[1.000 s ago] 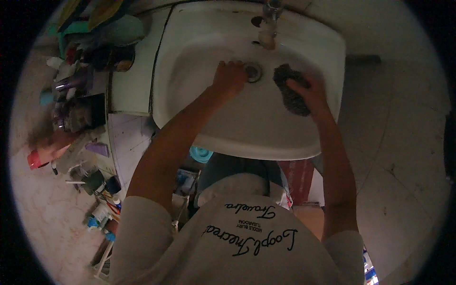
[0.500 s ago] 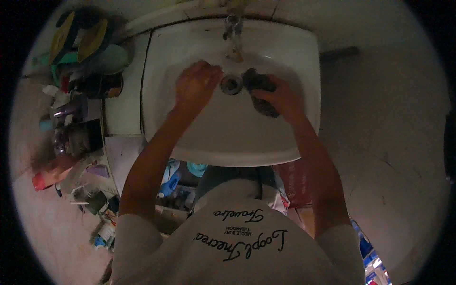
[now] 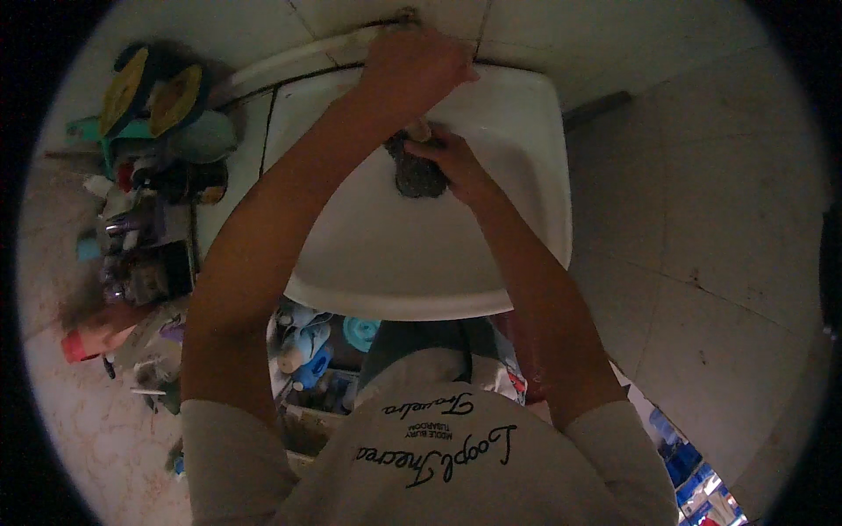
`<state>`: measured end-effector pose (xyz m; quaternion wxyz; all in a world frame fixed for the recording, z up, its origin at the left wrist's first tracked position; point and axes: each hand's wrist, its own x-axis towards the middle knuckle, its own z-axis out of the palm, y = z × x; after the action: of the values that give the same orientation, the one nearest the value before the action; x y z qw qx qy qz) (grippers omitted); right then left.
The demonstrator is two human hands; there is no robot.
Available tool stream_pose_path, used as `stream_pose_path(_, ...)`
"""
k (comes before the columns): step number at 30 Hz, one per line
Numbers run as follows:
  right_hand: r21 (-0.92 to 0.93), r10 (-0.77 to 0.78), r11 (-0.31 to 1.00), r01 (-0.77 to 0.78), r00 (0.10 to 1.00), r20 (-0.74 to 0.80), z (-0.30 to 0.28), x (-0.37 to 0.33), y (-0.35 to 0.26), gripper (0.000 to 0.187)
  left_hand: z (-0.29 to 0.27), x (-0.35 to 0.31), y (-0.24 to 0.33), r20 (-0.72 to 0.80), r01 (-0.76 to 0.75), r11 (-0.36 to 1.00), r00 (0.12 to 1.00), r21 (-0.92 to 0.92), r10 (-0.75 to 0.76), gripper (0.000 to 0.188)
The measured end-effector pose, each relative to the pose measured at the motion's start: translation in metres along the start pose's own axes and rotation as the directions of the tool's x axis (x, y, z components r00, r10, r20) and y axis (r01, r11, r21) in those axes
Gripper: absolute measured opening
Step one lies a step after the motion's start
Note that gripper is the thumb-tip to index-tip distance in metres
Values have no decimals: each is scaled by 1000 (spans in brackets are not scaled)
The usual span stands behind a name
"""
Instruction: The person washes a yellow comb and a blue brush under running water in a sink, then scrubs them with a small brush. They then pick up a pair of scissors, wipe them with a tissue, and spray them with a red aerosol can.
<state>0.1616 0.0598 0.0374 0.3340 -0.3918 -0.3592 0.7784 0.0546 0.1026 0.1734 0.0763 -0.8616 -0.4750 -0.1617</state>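
Observation:
In a white washbasin (image 3: 395, 263), my right hand (image 3: 459, 165) is closed on a dark grey scouring pad (image 3: 419, 176). The pad is below the tap (image 3: 418, 131), over the drain area, which it and my left arm hide. At the back of the basin my left hand (image 3: 417, 72) is wrapped over the top of the tap. It covers most of the tap, and only the spout end shows beneath. My left forearm crosses the left half of the basin.
Left of the basin, a ledge carries two yellow-soled brushes or shoes (image 3: 123, 92), a greenish bowl (image 3: 197, 136), and bottles and jars in a cluttered row. Below the basin sit a blue bottle (image 3: 311, 370) and a turquoise round item (image 3: 360, 333). A tiled wall stands right.
My left hand has moved from inside the basin up and right onto the tap. My right hand has brought the scouring pad leftward under the spout. The view has shifted slightly.

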Motion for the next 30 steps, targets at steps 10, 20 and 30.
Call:
stream_pose_path(10, -976, -110, 214, 38, 994, 14, -4, -31, 9, 36, -37, -40, -13, 184, -92, 982, 975, -166, 123, 20)
stream_pose_path(20, -873, -717, -396, 285, 498, 488, -17, -27, -24, 31, -31, -41, -16, 151, -26, 958, 986, -286, 72, 22)
stream_pose_path(30, -799, -523, -472, 371, 612, 593, -156, -5, -96, 24, -32, -27, -6, 190, 36, 911, 981, -411, 46, 20)
